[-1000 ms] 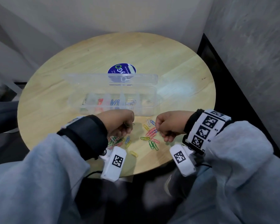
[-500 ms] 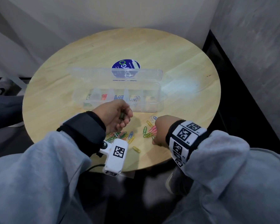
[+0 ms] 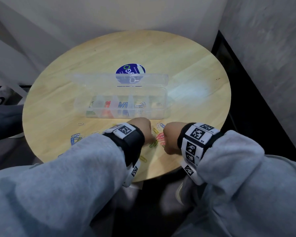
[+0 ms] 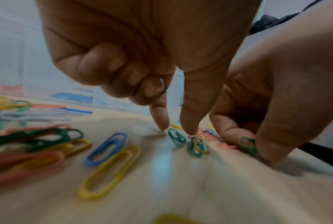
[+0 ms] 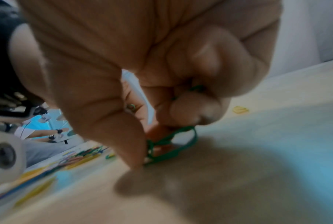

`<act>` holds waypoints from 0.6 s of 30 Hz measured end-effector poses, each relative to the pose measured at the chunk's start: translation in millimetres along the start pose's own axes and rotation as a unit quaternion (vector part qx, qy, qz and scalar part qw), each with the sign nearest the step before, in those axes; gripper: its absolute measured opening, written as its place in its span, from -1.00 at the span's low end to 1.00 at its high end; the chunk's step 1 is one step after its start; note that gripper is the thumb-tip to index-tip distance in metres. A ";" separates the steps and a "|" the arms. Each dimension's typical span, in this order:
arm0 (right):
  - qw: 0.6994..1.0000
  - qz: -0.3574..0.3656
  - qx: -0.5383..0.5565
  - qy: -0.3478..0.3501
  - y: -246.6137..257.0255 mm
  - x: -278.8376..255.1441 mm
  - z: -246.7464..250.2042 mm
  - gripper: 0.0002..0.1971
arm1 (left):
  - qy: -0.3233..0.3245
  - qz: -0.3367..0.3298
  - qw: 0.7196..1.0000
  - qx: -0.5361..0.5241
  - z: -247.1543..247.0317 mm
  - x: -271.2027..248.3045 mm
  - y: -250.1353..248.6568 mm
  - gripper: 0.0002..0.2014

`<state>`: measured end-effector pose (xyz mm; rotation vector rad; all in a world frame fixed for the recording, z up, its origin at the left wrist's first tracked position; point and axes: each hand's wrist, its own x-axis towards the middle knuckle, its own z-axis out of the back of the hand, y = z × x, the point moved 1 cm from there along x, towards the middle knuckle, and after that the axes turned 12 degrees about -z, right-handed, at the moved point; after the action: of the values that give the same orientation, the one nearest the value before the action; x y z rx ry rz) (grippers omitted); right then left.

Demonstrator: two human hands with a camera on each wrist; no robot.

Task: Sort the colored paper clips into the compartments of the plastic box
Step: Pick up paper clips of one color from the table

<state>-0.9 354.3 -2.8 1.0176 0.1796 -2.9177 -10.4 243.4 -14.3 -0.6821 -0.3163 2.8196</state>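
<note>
The clear plastic box [image 3: 162,106] stands open mid-table, with green, red, blue and white clips in its compartments. Loose coloured paper clips [image 3: 161,136] lie in front of it, between my hands. My left hand [image 3: 142,127] points down at the pile. Its index and thumb tips [image 4: 176,128] touch the table on either side of a green clip [image 4: 176,137]. Its curled fingers hold another clip [image 4: 162,87]. My right hand [image 3: 169,137] pinches a green clip [image 5: 173,144] against the table between thumb and fingers [image 5: 162,144]. That clip also shows in the left wrist view [image 4: 247,144].
The round wooden table [image 3: 195,69] ends close to my body. A group of blue clips [image 3: 75,138] and a white clip [image 3: 81,124] lie at the left. A yellow clip [image 3: 143,158] sits near the front edge. A blue sticker [image 3: 130,69] lies behind the box lid.
My left hand has come down from in front of the box to the pile, fingertips now on the table. My right hand has stayed at the pile and now pinches a green clip.
</note>
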 end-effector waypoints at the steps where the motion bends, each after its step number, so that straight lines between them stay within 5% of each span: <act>1: 1.000 -0.003 0.024 0.008 -2.8 1.2 1.7 -0.93 | 0.003 -0.001 1.000 0.003 -0.4 0.9 -0.8 -0.77; 7: 0.969 0.010 0.241 0.045 -32.1 12.3 22.8 -0.88 | 0.009 0.002 0.999 -0.031 -2.9 1.8 1.2 -0.95; 13: 0.865 0.038 0.489 0.111 -40.7 28.5 18.7 -0.78 | 0.019 0.025 0.988 -0.152 2.1 -7.2 17.6 -0.80; 15: 0.840 0.048 0.524 0.130 -39.6 31.2 17.5 -0.77 | 0.006 0.045 0.954 -0.298 5.4 -13.3 26.1 -0.80; 18: 0.810 0.061 0.558 0.170 -31.8 32.0 18.5 -0.76 | -0.043 0.072 0.866 -0.493 11.3 -19.6 40.3 -0.73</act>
<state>-40.0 383.4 -5.3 1.5073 -1.6821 -2.5099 -5.3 198.1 -6.6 -0.7429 -1.8538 2.6594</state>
